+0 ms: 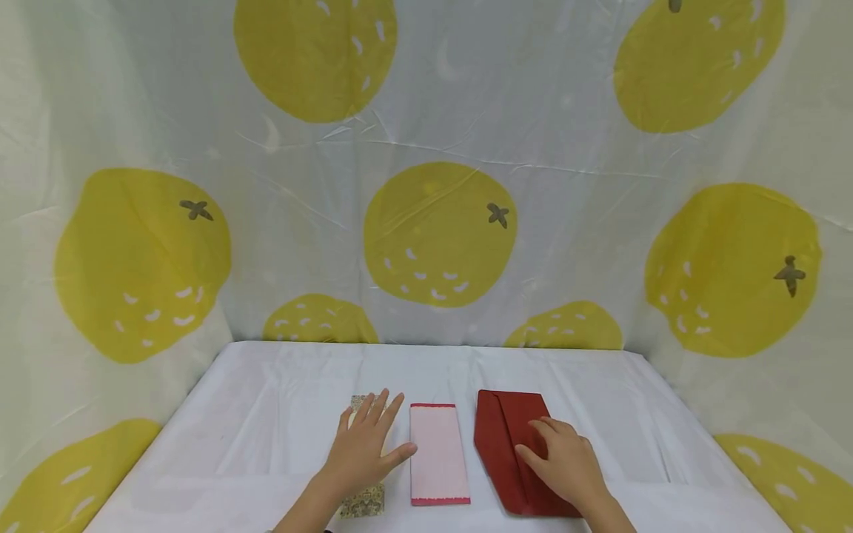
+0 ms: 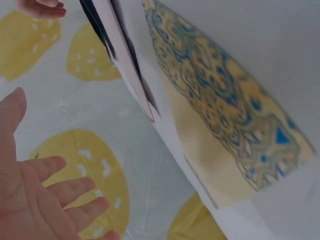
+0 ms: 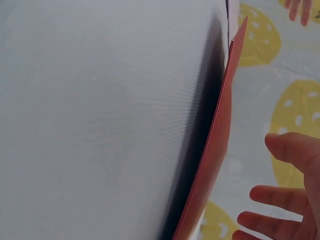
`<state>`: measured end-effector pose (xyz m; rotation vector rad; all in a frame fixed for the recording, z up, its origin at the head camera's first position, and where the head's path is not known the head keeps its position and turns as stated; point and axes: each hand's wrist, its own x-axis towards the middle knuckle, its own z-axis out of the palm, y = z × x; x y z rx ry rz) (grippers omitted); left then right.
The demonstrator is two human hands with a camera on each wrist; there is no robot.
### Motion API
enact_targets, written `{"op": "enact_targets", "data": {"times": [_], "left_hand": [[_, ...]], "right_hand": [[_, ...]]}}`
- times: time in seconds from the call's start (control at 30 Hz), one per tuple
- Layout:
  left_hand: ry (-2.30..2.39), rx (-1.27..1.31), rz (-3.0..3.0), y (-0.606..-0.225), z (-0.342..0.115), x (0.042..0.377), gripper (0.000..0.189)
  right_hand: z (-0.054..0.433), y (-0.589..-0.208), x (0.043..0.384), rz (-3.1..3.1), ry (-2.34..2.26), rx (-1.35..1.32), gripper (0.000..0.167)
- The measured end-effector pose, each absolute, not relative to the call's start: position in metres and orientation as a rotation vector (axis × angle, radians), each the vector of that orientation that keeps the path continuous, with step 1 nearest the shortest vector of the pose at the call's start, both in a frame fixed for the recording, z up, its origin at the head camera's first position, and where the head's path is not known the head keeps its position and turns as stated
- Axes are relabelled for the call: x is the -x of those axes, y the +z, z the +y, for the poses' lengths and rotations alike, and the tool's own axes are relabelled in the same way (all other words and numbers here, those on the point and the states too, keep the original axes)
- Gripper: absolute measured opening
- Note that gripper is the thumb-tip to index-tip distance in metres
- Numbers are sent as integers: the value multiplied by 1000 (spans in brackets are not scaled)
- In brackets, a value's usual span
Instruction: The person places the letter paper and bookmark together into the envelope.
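Your left grip [image 1: 363, 453] was spread over the patterned paper [image 2: 215, 105], your right grip [image 1: 566, 460] loosely spread over the red envelope [image 1: 504, 440]; a low sweep risked skewing either.

A person's bare left hand [image 1: 363, 449] and bare right hand [image 1: 568, 460], slim fingers [image 2: 75, 191] with rounded tips, uncovered forearms [image 1: 303, 506], a small dark sliver [image 1: 328, 530] beside the left forearm, too small to identify

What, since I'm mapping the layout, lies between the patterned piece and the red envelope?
In the head view, a pink rectangle lies between them; the left hand slightly overlaps its left edge there.
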<state>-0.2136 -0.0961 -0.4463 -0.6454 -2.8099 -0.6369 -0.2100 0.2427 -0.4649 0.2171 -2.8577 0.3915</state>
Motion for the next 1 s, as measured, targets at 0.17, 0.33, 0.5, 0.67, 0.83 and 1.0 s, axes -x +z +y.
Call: {"op": "enact_targets", "data": {"times": [0.17,0.33,0.5,0.67,0.83,1.0], "left_hand": [[-706,733,-2803,-443,-74,216,72],[-702,802,-2782,-443,-55,217,68],[-727,850,-2759,-447,-41,219,64],[-792,871,-2779,-451,-28,223,63],[-857,882,-2828,-456,-16,226,63],[-912,879,-2863,-459,-3,229,63]], "right_hand": [[241,-465,211,-2860,421,-204,48],[239,-464,212,-2864,470,-179,45],[238,-465,212,-2862,506,-149,43],[238,-467,213,-2851,525,-134,42],[238,-465,214,-2870,553,-124,43],[237,-465,214,-2880,570,-115,44]]}}
